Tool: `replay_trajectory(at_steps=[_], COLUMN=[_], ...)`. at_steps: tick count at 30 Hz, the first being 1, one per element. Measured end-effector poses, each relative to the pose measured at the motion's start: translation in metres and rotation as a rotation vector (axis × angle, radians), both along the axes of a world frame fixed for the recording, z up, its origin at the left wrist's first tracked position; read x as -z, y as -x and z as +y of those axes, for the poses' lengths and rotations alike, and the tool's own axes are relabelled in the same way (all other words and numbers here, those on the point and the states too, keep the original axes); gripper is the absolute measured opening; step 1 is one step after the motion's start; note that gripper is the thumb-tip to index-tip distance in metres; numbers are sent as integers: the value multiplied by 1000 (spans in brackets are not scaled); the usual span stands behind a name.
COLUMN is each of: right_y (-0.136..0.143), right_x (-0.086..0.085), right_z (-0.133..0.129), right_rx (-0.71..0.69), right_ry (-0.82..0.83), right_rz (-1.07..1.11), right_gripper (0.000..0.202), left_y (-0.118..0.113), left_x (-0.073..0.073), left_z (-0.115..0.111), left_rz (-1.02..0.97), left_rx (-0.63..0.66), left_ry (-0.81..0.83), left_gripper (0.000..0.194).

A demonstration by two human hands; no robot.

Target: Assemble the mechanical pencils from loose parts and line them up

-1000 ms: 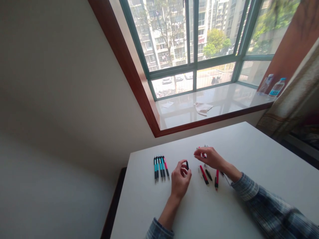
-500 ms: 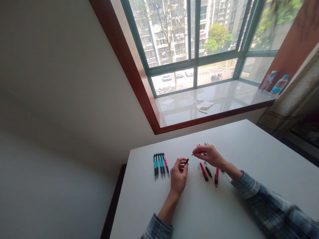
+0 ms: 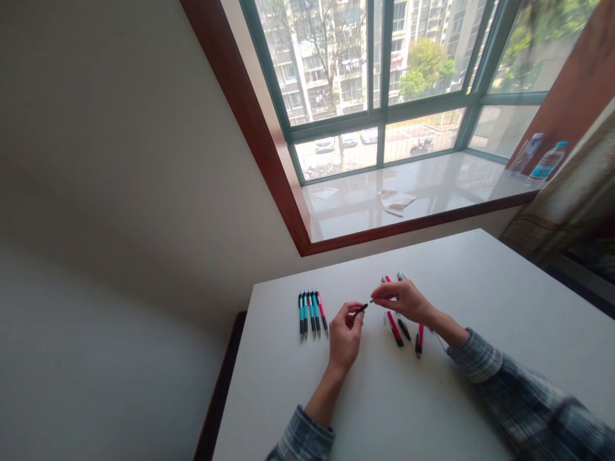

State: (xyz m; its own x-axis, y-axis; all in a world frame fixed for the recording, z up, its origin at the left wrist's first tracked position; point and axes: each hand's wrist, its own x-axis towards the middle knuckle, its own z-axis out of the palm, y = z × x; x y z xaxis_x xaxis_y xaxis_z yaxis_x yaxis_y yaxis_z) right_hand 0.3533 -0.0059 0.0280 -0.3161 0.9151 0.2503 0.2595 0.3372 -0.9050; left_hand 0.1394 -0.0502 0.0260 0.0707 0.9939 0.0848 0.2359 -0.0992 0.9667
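Observation:
My left hand (image 3: 344, 339) pinches a short black pen part (image 3: 360, 310) between thumb and fingertips, tilted up to the right. Just beyond its end, my right hand (image 3: 406, 299) is closed on a small thin piece (image 3: 371, 301), too small to name. The two pieces are close together; whether they touch I cannot tell. Below the right hand lie a pink-and-black pen part (image 3: 394, 329), a black part (image 3: 404, 329) and another pink-and-black part (image 3: 419, 340). More parts behind that hand are partly hidden.
Left of my hands, several turquoise pens and a pink pen (image 3: 321, 310) lie in a row on the white table (image 3: 278, 384). Beyond the table's far edge is a window sill with a cloth (image 3: 396, 202) and two bottles, one with a blue label (image 3: 548, 163).
The black pen part in my left hand has swung toward my right hand, and the gap between the two held pieces has narrowed. The camera view has shifted slightly.

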Motion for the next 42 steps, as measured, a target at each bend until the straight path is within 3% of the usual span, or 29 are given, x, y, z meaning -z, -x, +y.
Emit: replay_trajectory(at_steps=[17,31,42], right_y=[1,-1,-2], right_x=[3,-2,-7], right_z=[-1,-1,-1], right_rx=[-59,-72,-67], right_ry=[54,4,-55], right_rz=[-2,-104,-234], right_gripper=[25,21,37], left_y=[-1,-1,0], left_x=[-1,-2,0], left_z=[0,-1,-1], left_rz=[28,45,56], left_rx=[31,51,49], left_ry=[-24,-30,-36], left_gripper=[26,23,23])
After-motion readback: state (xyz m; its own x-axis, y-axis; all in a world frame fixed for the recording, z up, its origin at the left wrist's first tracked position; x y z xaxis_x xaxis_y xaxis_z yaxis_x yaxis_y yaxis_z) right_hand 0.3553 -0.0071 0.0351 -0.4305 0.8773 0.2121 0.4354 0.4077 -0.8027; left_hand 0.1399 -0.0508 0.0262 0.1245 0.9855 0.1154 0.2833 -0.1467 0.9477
